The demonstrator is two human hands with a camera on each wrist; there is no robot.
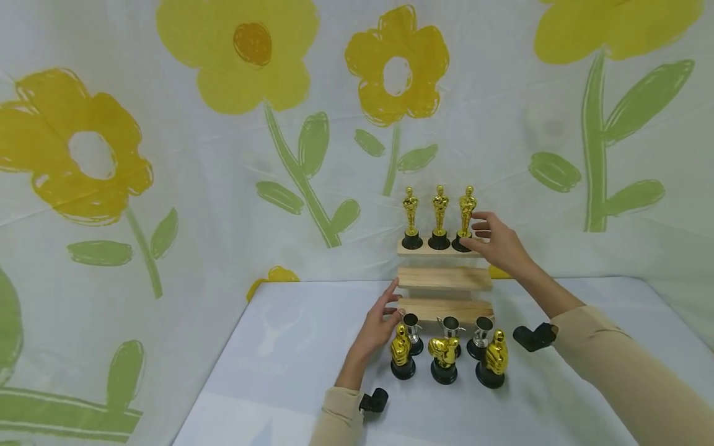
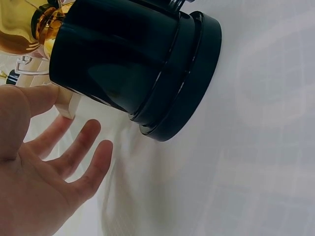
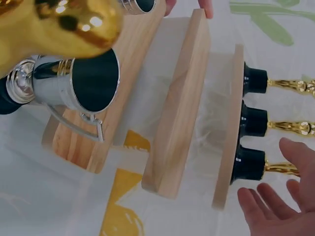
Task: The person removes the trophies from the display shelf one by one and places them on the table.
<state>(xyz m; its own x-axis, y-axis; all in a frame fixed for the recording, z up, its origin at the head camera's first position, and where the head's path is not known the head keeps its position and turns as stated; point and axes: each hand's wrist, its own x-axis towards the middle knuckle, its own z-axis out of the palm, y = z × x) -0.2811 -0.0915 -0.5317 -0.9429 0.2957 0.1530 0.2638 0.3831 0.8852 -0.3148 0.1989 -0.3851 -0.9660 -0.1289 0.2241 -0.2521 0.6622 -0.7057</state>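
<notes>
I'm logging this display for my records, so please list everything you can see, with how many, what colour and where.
standing statuettes: three, gold on black bases, in a row on the top board
wooden boards: three, light brown, stepped one above another
cups: three, silver with black bases, before the lowest board
front trophies: three, gold on black bases, nearest the camera
table: one, whitish, underneath
backdrop: white with yellow flowers and green leaves, behind
wrist devices: two, black, one at each wrist
sleeves: two, beige, on the forearms
left hand: one, bare, at the lower boards' left ends
right hand: one, bare, beside the rightmost statuette
</notes>
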